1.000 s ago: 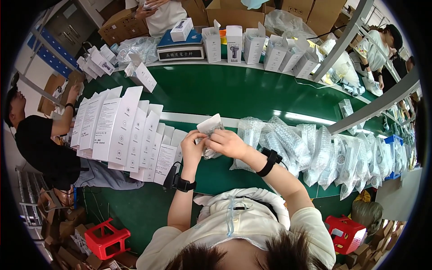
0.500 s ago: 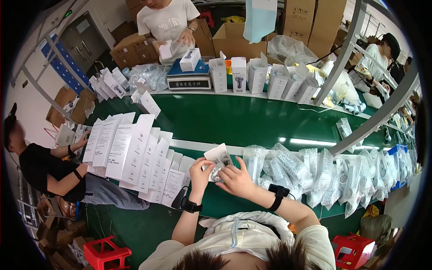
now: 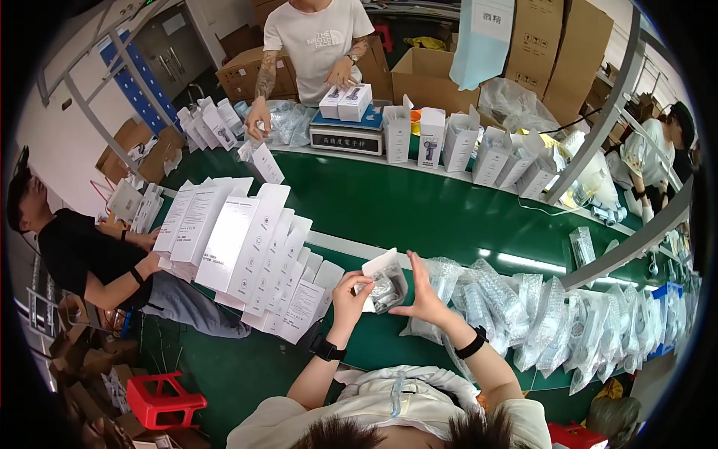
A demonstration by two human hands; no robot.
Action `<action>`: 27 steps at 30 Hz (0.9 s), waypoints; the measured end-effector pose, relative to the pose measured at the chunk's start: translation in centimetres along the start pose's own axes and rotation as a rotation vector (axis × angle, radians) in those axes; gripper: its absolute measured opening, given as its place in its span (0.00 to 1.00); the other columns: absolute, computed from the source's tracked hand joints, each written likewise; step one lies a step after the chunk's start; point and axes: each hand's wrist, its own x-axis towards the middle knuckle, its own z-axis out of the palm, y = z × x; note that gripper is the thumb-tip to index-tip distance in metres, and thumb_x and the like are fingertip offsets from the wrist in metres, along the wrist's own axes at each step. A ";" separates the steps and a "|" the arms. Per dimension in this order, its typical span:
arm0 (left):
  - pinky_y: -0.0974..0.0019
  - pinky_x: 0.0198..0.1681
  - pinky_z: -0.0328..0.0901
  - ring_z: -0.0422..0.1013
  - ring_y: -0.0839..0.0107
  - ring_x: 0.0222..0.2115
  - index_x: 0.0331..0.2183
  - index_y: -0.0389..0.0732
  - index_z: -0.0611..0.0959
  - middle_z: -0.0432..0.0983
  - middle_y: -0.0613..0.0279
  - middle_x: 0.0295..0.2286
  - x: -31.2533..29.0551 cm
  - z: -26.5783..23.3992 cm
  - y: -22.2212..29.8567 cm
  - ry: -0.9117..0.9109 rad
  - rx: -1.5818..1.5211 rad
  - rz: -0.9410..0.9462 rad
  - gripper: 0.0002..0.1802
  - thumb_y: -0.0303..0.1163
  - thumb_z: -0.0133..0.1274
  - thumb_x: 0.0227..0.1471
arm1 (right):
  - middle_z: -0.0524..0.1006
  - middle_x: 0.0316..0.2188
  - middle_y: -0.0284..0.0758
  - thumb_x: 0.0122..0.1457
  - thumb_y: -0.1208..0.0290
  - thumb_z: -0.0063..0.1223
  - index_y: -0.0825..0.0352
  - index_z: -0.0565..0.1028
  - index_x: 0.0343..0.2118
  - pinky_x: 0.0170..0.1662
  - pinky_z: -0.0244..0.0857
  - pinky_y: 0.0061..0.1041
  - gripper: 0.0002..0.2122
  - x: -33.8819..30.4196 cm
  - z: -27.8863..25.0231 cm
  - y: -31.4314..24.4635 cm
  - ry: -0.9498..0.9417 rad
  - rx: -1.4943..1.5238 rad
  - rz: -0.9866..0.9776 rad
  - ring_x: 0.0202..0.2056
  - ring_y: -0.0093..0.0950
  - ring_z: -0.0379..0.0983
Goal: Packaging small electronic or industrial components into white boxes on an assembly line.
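So the open white box (image 3: 380, 265) is held up over the near strip of the green table (image 3: 374, 338), contents showing inside. Left hand (image 3: 348, 301) has its fingers pinching the box's left edge; right hand (image 3: 428, 301) is spread open beside it, can't tell if the thumb touches. I'd pinch lightly so the walls don't bow, and keep the flap clear. White cartons (image 3: 232, 243) stand left, bubble-wrapped packs (image 3: 490, 303) right.

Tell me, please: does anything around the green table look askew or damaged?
One open white box looks askew: it tilts at the far side, left of the scale, whereas the tall box just right of it stands upright. The carton in the left hand shows no clear damage.
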 end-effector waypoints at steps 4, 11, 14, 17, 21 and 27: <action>0.70 0.38 0.62 0.66 0.68 0.39 0.34 0.35 0.74 0.68 0.57 0.38 -0.1 0.6 2.3 0.023 -0.287 -0.010 0.14 0.20 0.54 0.40 | 0.56 0.53 0.42 0.33 0.73 0.67 0.65 0.46 0.57 0.57 0.46 0.32 0.48 1.3 0.6 2.3 -0.083 0.495 0.367 0.54 0.34 0.53; 0.57 0.51 0.52 0.54 0.51 0.50 0.42 0.35 0.69 0.57 0.48 0.49 0.6 -7.1 1.6 0.188 0.952 0.138 0.27 0.25 0.58 0.36 | 0.58 0.52 0.43 0.31 0.78 0.65 0.66 0.43 0.57 0.53 0.53 0.28 0.50 12.4 -2.7 8.8 0.364 0.416 0.533 0.52 0.33 0.57; 0.55 0.52 0.50 0.53 0.49 0.50 0.43 0.35 0.69 0.57 0.46 0.48 0.9 -8.0 -0.9 0.021 1.137 0.078 0.28 0.26 0.57 0.36 | 0.55 0.52 0.47 0.30 0.77 0.66 0.65 0.42 0.58 0.53 0.53 0.31 0.51 16.5 -2.6 12.5 0.416 0.008 0.475 0.51 0.40 0.56; 0.55 0.51 0.53 0.54 0.49 0.50 0.44 0.36 0.69 0.58 0.45 0.48 0.1 -8.0 -4.7 -0.224 1.106 -0.040 0.27 0.24 0.56 0.37 | 0.53 0.52 0.50 0.30 0.75 0.67 0.68 0.40 0.57 0.54 0.51 0.32 0.52 17.0 -2.3 16.6 0.443 -0.014 0.500 0.51 0.42 0.55; 0.55 0.49 0.55 0.58 0.49 0.48 0.42 0.38 0.72 0.61 0.46 0.46 0.3 -6.9 0.3 -0.119 0.811 0.321 0.25 0.22 0.55 0.37 | 0.51 0.54 0.51 0.33 0.71 0.66 0.71 0.37 0.57 0.56 0.49 0.30 0.52 14.9 -1.6 18.9 0.474 -0.142 0.554 0.54 0.42 0.51; 0.50 0.49 0.54 0.57 0.52 0.49 0.43 0.43 0.73 0.55 0.51 0.50 -0.7 -11.7 15.5 0.845 1.241 0.622 0.23 0.29 0.56 0.41 | 0.51 0.55 0.51 0.40 0.60 0.61 0.74 0.45 0.56 0.58 0.45 0.28 0.45 8.2 -2.4 11.5 0.059 -0.106 0.684 0.57 0.40 0.46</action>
